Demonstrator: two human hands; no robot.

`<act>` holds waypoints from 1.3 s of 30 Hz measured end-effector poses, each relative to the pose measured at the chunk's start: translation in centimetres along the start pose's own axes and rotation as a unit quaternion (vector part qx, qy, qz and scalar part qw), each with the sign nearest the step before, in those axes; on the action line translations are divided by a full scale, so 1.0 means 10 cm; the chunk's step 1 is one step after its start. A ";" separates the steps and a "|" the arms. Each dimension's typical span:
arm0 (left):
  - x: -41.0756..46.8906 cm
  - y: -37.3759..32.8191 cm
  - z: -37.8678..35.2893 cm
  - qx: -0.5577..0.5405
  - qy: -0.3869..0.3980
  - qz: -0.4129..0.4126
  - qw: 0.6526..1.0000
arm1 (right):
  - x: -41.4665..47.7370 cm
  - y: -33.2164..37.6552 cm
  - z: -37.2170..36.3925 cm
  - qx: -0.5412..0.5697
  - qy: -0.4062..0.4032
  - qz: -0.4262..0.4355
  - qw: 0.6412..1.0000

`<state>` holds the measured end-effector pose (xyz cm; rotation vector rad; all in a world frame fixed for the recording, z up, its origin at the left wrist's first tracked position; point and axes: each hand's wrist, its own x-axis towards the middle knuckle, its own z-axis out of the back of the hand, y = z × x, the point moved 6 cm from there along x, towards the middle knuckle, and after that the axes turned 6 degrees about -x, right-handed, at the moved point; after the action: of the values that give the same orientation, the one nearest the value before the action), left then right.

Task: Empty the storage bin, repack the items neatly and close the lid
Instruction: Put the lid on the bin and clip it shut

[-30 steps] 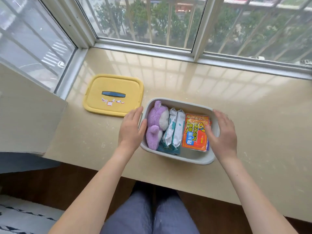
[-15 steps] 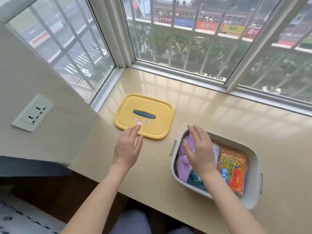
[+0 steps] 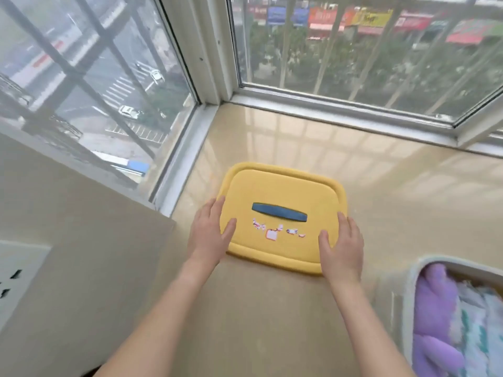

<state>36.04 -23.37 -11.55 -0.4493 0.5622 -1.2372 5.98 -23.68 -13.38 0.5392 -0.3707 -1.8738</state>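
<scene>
Since half a second ago, the right hand (image 3: 343, 250) has left the bin and crossed to the lid, and the left hand (image 3: 209, 236) has slid up to the lid's left edge. The fingers of both hands are straight and relaxed, not curled. The left fingers lie along the lid's left rim and the right fingers over its right rim, each thumb resting on top. Neither hand has closed a grip yet. Between them the yellow lid (image 3: 280, 186) lies flat on the beige windowsill (image 3: 381, 170), blue handle (image 3: 279, 212) facing up, near the corner where two windows meet. The storage bin (image 3: 416, 270) sits apart at lower right, partly out of frame, with a purple plush toy (image 3: 435, 297) and white patterned packs (image 3: 479, 306) inside. The likely risk is that the lid slips or tilts if flat fingers lift it by its smooth edges. If it comes down askew, its rim may catch on the plush toy and fail to seat.
</scene>
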 end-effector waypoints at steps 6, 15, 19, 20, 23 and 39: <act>0.45 0.51 -0.53 0.052 0.007 0.040 0.998 | 0.21 -0.32 -0.43 -0.096 -0.020 -0.056 0.994; 0.31 0.63 -0.63 -0.046 -0.070 0.037 0.996 | 0.18 -0.47 -0.48 -0.022 -0.020 -0.064 0.997; 0.08 0.74 -0.40 -0.110 -0.097 0.094 0.985 | -0.01 -0.41 -0.35 0.044 -0.005 -0.058 0.997; -0.01 0.74 -0.31 -0.117 -0.106 0.103 0.982 | -0.08 -0.38 -0.31 0.062 0.006 -0.056 0.996; -0.33 0.62 0.00 -0.119 -0.131 0.114 0.978 | -0.31 -0.22 -0.10 0.101 0.024 -0.032 0.994; -2.56 -1.49 1.48 -0.164 -0.196 0.051 0.965 | -1.71 -0.30 2.98 0.043 -0.043 0.176 0.982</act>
<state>28.34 -2.50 12.94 -0.9108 0.4430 -0.9234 -7.12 -6.69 13.61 0.4187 -0.5684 -1.5461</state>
